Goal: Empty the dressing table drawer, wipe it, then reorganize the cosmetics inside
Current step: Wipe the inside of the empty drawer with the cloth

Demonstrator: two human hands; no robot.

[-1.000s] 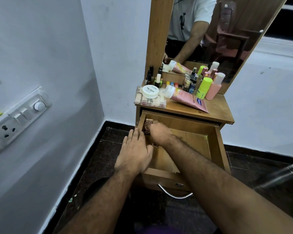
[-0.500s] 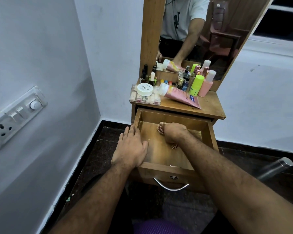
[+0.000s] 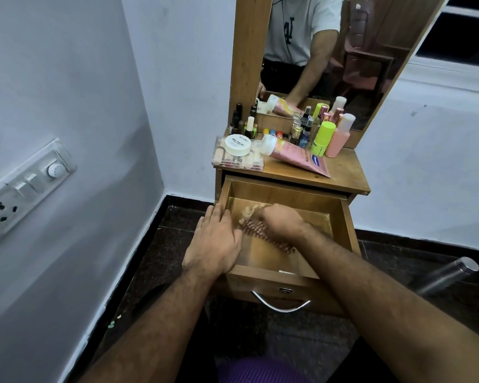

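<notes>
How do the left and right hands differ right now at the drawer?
The left hand lies flat, fingers straight, on the drawer's left wall; the right hand is inside the drawer, fingers curled around a blurred patterned cloth. The left hand looks sharp, the right smeared by motion. Both are bare and at the same open drawer.

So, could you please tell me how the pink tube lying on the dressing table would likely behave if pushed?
The pink tube lies flat on its side, so it probably slides rather than tips. Its crimped flat end likely stops free rolling. It looks soft-walled, so it may flex when squeezed.
</notes>
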